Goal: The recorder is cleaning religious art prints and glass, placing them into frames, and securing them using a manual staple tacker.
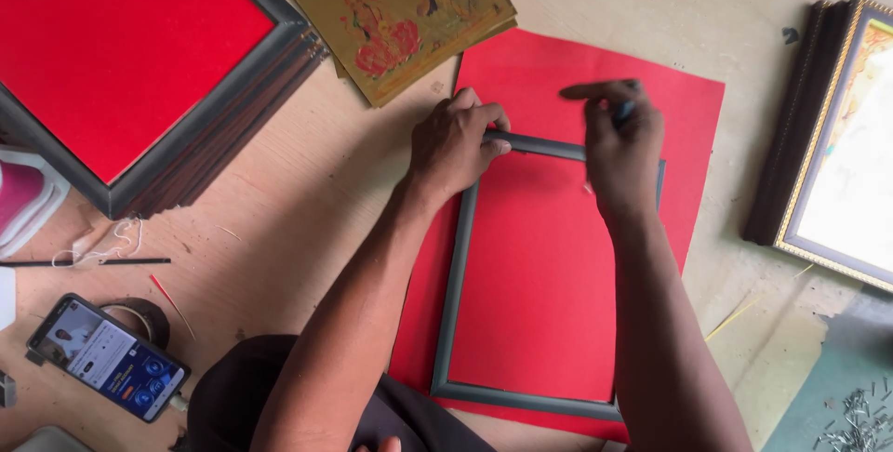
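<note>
A plywood worktop (307, 182) carries a red sheet (558, 285), gold prints (391, 6), stacked frames (121, 71) and a phone (107, 356).

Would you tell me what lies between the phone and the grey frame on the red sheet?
In the head view, the person's left forearm crosses between the phone and the grey frame, over bare wooden table.
</note>
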